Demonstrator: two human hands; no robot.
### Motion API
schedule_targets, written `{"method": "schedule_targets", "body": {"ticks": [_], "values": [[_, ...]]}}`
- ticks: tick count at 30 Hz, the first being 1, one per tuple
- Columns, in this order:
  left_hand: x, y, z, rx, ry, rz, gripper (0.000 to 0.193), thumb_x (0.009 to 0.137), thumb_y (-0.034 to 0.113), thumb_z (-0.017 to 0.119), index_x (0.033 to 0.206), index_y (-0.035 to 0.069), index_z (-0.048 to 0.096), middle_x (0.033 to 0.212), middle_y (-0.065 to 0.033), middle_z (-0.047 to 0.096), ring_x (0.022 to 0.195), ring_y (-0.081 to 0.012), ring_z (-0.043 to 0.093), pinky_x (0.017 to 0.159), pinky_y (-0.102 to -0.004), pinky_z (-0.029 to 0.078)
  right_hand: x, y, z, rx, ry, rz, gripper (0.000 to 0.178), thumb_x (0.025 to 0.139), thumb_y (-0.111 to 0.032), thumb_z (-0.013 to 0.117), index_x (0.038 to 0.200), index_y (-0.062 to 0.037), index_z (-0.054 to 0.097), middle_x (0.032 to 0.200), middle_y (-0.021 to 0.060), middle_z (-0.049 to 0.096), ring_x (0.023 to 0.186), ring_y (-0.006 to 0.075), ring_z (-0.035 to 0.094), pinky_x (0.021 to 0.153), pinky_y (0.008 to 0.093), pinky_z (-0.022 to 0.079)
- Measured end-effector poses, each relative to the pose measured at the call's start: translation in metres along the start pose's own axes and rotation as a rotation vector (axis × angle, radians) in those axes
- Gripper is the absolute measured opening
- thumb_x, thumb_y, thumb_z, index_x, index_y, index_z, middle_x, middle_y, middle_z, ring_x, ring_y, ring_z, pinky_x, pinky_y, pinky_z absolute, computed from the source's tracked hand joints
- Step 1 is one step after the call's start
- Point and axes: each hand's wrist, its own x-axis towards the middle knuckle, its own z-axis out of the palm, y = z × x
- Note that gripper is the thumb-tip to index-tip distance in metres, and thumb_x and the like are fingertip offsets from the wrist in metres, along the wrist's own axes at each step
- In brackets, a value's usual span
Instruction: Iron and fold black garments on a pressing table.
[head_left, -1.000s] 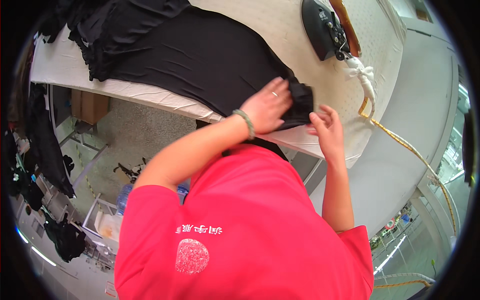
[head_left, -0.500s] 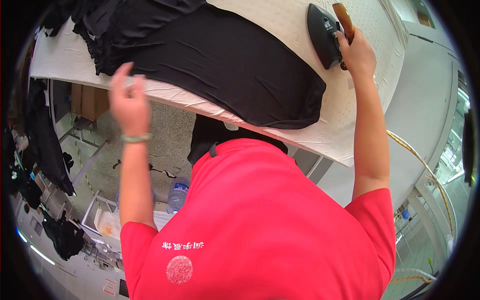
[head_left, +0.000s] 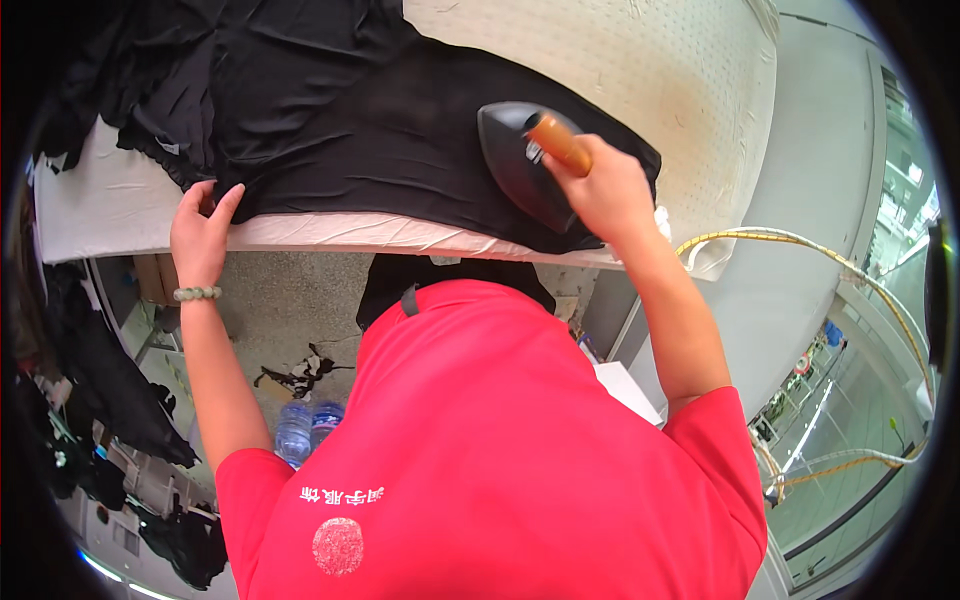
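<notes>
The black garment is spread on the counter, between the two hands and beyond them. The iron is placed on this garment, near its right end, and the right hand is closed around the wooden handle. Well to the left of the iron, the left hand touches the garment's near edge; whether it pinches the cloth, I cannot tell. The counter is pale and slightly wrinkled, bare beyond the iron. To the right of the iron curves a yellow-and-white hose. Lower left of the iron are bluish bottles; farther left, dark clothes hang.
</notes>
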Motion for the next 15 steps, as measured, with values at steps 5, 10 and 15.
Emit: {"method": "schedule_targets", "body": {"ticks": [5, 10, 15], "values": [[0.000, 0.000, -0.008, -0.225, -0.232, 0.007, 0.038, 0.098, 0.029, 0.071, 0.120, -0.001, 0.062, 0.077, 0.0057, 0.054, 0.067, -0.0040, 0.048, 0.062, -0.0218, 0.041, -0.007, 0.004, -0.006, 0.043, -0.034, 0.142, 0.037, 0.089, -0.036, 0.078, 0.109, -0.0069, 0.067, 0.089, 0.0227, 0.071, 0.088, 0.0426, 0.069, 0.075, 0.0449, 0.055], [-0.004, 0.002, -0.011, -0.499, -0.182, -0.045, 0.024, 0.103, 0.026, 0.064, 0.109, 0.003, 0.064, 0.073, 0.0078, 0.052, 0.060, -0.0002, 0.045, 0.051, -0.0195, 0.035, -0.060, 0.021, 0.013, -0.043, -0.127, 0.003, 0.032, 0.090, -0.033, 0.077, 0.105, -0.0057, 0.067, 0.086, 0.0218, 0.071, 0.083, 0.0420, 0.069, 0.070, 0.0444, 0.053], [-0.002, 0.002, -0.017, -0.646, -0.126, -0.009, 0.021, 0.105, 0.026, 0.061, 0.106, 0.005, 0.064, 0.073, 0.0081, 0.054, 0.057, 0.0002, 0.045, 0.048, -0.0192, 0.034, -0.051, 0.015, -0.001, 0.070, -0.005, 0.143, 0.032, 0.089, -0.031, 0.078, 0.106, -0.0059, 0.067, 0.084, 0.0207, 0.071, 0.083, 0.0414, 0.070, 0.071, 0.0430, 0.054]]}}
